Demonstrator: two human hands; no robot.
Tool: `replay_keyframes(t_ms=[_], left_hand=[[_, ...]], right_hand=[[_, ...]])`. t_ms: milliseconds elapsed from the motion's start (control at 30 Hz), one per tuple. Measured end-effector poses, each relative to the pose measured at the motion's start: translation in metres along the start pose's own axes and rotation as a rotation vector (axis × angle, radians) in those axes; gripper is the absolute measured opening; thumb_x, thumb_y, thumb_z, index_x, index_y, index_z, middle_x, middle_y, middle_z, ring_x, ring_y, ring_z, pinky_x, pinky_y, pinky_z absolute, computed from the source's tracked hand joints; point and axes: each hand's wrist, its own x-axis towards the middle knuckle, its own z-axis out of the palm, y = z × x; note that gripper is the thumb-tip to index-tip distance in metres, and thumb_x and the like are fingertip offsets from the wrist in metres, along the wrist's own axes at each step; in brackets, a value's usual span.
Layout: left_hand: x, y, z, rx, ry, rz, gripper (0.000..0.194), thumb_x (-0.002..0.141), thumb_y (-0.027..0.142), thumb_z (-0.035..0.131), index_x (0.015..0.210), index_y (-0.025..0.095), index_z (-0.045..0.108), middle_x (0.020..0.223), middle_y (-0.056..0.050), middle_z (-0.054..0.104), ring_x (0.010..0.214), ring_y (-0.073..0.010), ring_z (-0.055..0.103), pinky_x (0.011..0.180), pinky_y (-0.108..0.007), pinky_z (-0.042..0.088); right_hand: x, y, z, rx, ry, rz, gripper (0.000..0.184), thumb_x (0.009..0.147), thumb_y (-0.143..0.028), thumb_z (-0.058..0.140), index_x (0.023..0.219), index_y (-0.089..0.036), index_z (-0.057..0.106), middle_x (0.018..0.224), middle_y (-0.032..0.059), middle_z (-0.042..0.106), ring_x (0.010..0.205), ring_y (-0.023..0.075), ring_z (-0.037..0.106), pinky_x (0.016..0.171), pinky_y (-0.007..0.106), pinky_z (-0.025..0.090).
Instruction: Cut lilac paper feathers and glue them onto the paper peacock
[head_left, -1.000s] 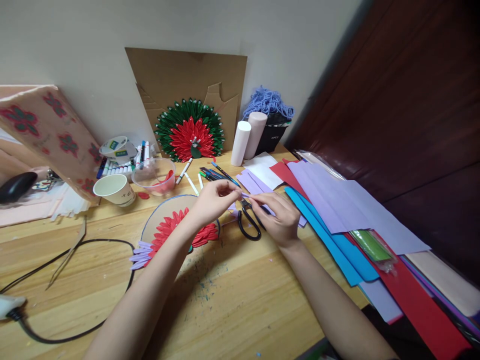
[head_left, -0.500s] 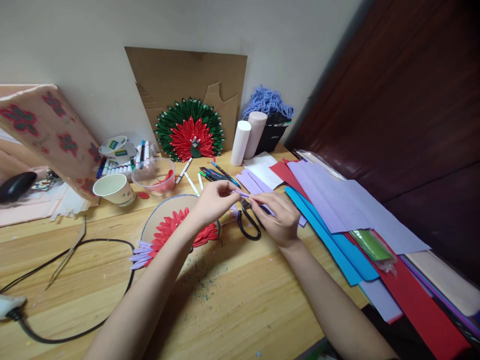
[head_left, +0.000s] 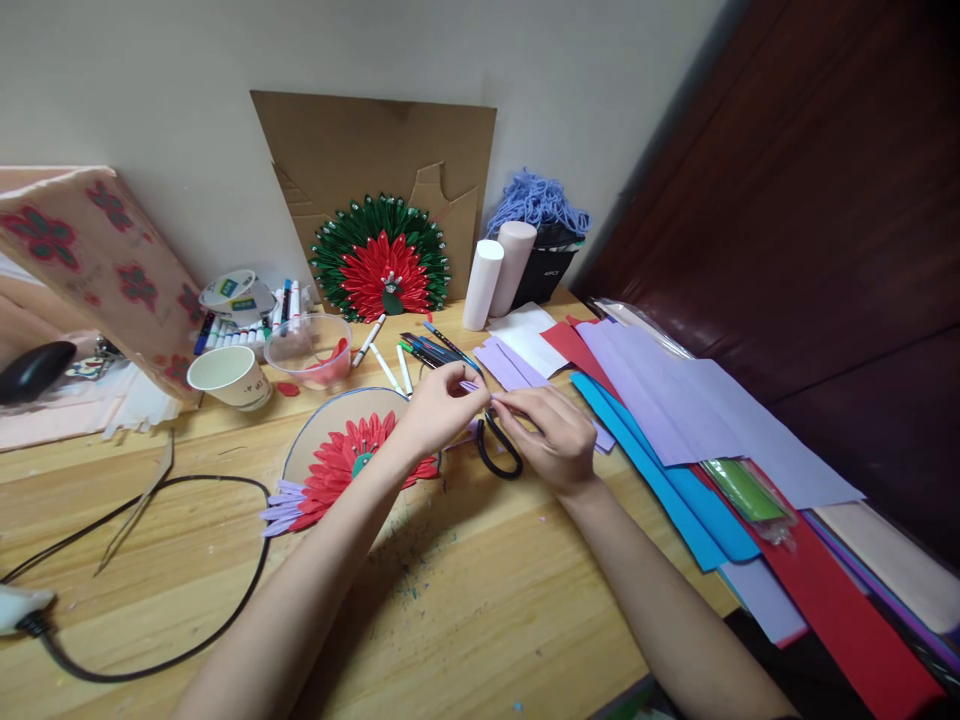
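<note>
My left hand and my right hand meet fingertip to fingertip above the table. Between them they pinch a small folded strip of purple paper, mostly covered by the fingers. Just below lies a pair of scissors with black handles, its blades hidden by my hands. Under my left forearm is a round cardboard piece outlined in blue. It carries red paper petals, a green centre and several purple petals at its left edge.
Behind stand a green-and-red petal fan against cardboard, a paper cup, a clear bowl and markers. Coloured sheets pile up at right. A black cable and tweezers lie at left.
My fingertips have drawn closer together, covering more of the purple strip. My left forearm has shifted slightly, so the green centre of the round piece now shows.
</note>
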Motion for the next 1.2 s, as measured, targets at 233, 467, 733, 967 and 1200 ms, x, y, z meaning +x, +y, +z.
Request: replay_keyframes(t_ms=[233, 467, 733, 967, 1200], left_hand=[[0.0, -0.0005, -0.0009, -0.008, 0.022, 0.012, 0.008, 0.069, 0.023, 0.052, 0.068, 0.015, 0.051, 0.068, 0.001, 0.055, 0.069, -0.0126, 0.055, 0.066, -0.023, 0.041], [-0.0014, 0.0015, 0.0, 0.007, -0.009, -0.023, 0.01, 0.069, 0.023, 0.052, 0.069, 0.013, 0.055, 0.068, -0.001, 0.059, 0.069, -0.0139, 0.056, 0.067, -0.024, 0.041], [-0.0003, 0.0016, 0.0013, -0.016, -0.025, -0.006, 0.007, 0.068, 0.019, 0.053, 0.069, 0.013, 0.056, 0.068, 0.0, 0.058, 0.067, -0.0121, 0.054, 0.065, -0.023, 0.041], [-0.001, -0.0002, 0.0015, -0.044, -0.005, 0.002, 0.004, 0.066, 0.017, 0.053, 0.069, 0.014, 0.054, 0.067, 0.001, 0.057, 0.065, -0.0109, 0.054, 0.063, -0.022, 0.041], [-0.0025, 0.0078, -0.0027, -0.064, -0.024, -0.001, 0.009, 0.069, 0.021, 0.057, 0.07, 0.012, 0.057, 0.072, -0.002, 0.062, 0.071, -0.0123, 0.058, 0.068, -0.023, 0.045]], right_hand=[[0.0006, -0.0009, 0.0, 0.01, 0.017, 0.015, 0.019, 0.076, -0.006, 0.061, 0.09, -0.019, 0.063, 0.077, 0.0051, 0.069, 0.071, 0.0164, 0.063, 0.068, 0.03, 0.052], [0.0003, -0.0014, 0.002, -0.005, 0.028, 0.073, 0.013, 0.075, -0.008, 0.061, 0.083, -0.018, 0.06, 0.072, 0.004, 0.066, 0.068, 0.016, 0.062, 0.066, 0.029, 0.051], [0.0005, -0.0011, 0.002, 0.006, 0.017, 0.092, 0.011, 0.076, -0.009, 0.059, 0.081, -0.019, 0.059, 0.07, 0.0032, 0.065, 0.066, 0.0166, 0.061, 0.064, 0.03, 0.051], [-0.0001, -0.0004, 0.0032, 0.002, 0.023, 0.097, 0.011, 0.078, -0.011, 0.057, 0.082, -0.02, 0.06, 0.071, 0.0031, 0.065, 0.069, 0.0166, 0.062, 0.065, 0.03, 0.051], [0.0007, 0.0003, 0.0013, -0.022, 0.016, 0.072, 0.013, 0.077, -0.009, 0.058, 0.084, -0.02, 0.059, 0.072, 0.0033, 0.066, 0.069, 0.0167, 0.061, 0.066, 0.03, 0.05]])
